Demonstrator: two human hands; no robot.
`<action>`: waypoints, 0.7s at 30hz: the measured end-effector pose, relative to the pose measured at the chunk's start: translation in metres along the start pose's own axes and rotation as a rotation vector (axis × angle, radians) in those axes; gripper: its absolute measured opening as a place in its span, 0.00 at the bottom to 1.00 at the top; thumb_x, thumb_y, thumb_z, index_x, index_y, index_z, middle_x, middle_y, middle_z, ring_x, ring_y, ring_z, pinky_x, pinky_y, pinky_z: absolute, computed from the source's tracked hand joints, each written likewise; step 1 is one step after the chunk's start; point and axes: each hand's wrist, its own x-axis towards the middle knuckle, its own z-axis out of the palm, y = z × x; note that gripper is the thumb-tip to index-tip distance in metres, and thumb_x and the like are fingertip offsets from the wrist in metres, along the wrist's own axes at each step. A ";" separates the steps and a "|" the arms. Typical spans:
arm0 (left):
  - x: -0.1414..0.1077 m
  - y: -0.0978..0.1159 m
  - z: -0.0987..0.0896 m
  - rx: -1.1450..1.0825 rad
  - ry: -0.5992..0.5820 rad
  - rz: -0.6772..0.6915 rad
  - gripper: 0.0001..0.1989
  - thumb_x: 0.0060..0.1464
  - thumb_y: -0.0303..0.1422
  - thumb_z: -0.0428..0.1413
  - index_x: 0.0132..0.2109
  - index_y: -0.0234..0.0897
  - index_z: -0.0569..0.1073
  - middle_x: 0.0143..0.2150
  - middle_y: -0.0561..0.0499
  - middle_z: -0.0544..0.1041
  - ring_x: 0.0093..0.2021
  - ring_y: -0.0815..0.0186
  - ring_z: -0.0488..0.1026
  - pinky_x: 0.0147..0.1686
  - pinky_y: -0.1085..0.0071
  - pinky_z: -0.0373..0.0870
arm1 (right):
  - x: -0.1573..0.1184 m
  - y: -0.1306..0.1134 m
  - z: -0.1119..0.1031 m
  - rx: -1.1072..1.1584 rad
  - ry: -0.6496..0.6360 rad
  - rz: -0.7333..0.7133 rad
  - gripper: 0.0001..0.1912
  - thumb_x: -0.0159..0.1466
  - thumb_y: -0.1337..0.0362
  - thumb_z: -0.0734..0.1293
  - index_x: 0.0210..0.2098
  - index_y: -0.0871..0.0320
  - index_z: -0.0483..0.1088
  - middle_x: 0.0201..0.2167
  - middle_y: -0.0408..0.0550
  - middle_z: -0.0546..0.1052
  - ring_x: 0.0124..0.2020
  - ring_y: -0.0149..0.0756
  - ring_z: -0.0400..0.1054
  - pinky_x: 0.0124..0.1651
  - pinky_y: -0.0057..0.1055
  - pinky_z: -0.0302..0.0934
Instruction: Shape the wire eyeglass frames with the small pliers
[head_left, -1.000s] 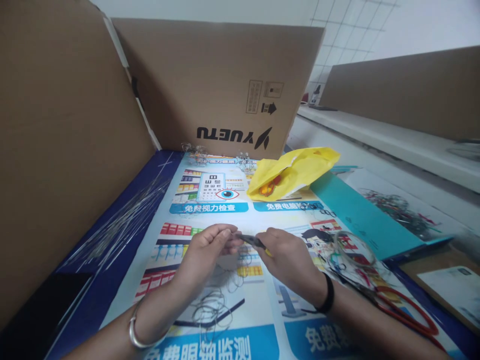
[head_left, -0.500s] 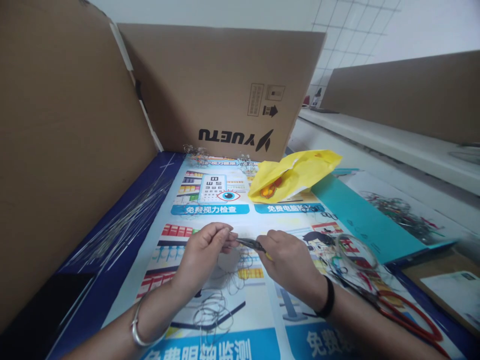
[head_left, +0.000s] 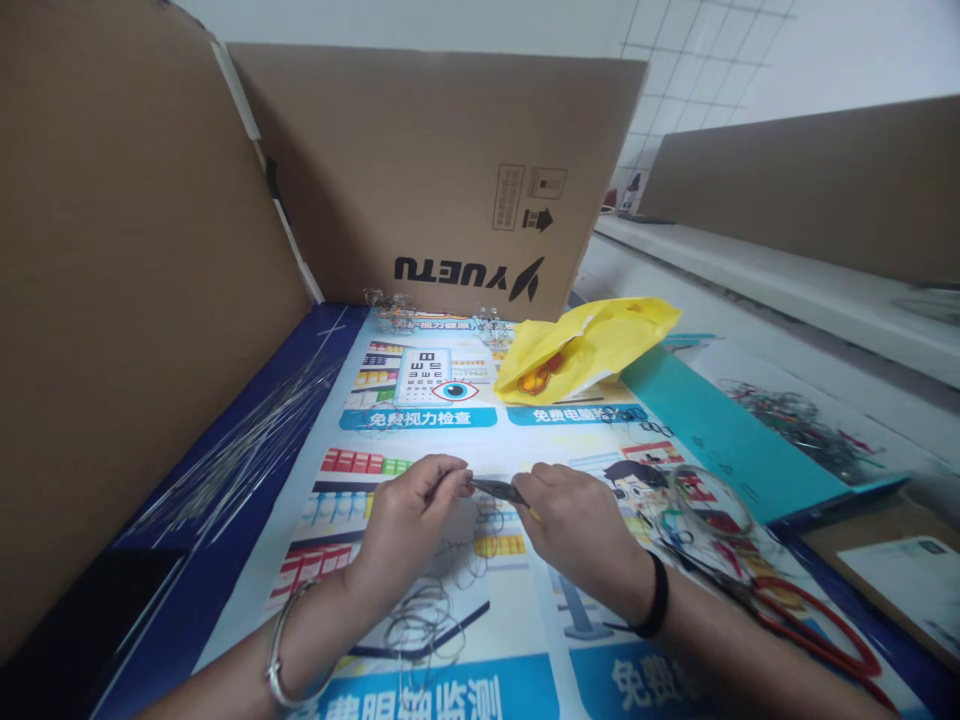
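My right hand (head_left: 566,525) is wrapped round a pair of pliers (head_left: 496,489) with dark jaws and a bit of yellow handle showing. The jaws point left and reach the fingertips of my left hand (head_left: 416,510). Those fingers are pinched together at the tips of the jaws; what they hold is too small to make out. Below and between the hands, loops of thin wire (head_left: 426,622) lie on the printed poster sheet (head_left: 517,600).
Red-handled scissors (head_left: 817,625) and tangled wire lie at the right. A yellow bag (head_left: 600,345) sits behind the hands. Straight wires (head_left: 240,450) lie at the left. Cardboard panels (head_left: 450,150) stand at the back and left; a turquoise folder (head_left: 735,440) lies right.
The fingers of my left hand have curled in closer round the tips of the pliers, and its wrist has turned slightly. My right hand has barely moved.
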 end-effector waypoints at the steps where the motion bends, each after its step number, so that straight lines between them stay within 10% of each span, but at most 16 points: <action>1: 0.000 0.000 0.000 0.002 -0.005 -0.004 0.08 0.54 0.37 0.53 0.37 0.39 0.73 0.31 0.52 0.79 0.33 0.66 0.77 0.36 0.70 0.73 | 0.000 0.000 0.000 -0.003 -0.004 -0.003 0.05 0.59 0.69 0.60 0.29 0.58 0.68 0.26 0.45 0.71 0.28 0.31 0.61 0.30 0.30 0.42; 14: 0.006 0.017 -0.006 -0.340 -0.077 -0.235 0.07 0.52 0.34 0.54 0.34 0.34 0.70 0.29 0.51 0.77 0.27 0.68 0.77 0.28 0.74 0.72 | 0.001 0.004 0.005 -0.007 0.066 -0.041 0.07 0.61 0.69 0.59 0.29 0.59 0.67 0.27 0.47 0.70 0.31 0.32 0.61 0.33 0.29 0.46; 21: 0.006 0.015 -0.006 -0.286 -0.013 -0.128 0.08 0.54 0.36 0.52 0.36 0.35 0.70 0.33 0.49 0.78 0.31 0.67 0.77 0.33 0.72 0.73 | 0.003 -0.004 -0.004 1.094 -0.465 0.226 0.19 0.62 0.50 0.57 0.25 0.59 0.63 0.18 0.42 0.68 0.21 0.28 0.62 0.26 0.25 0.53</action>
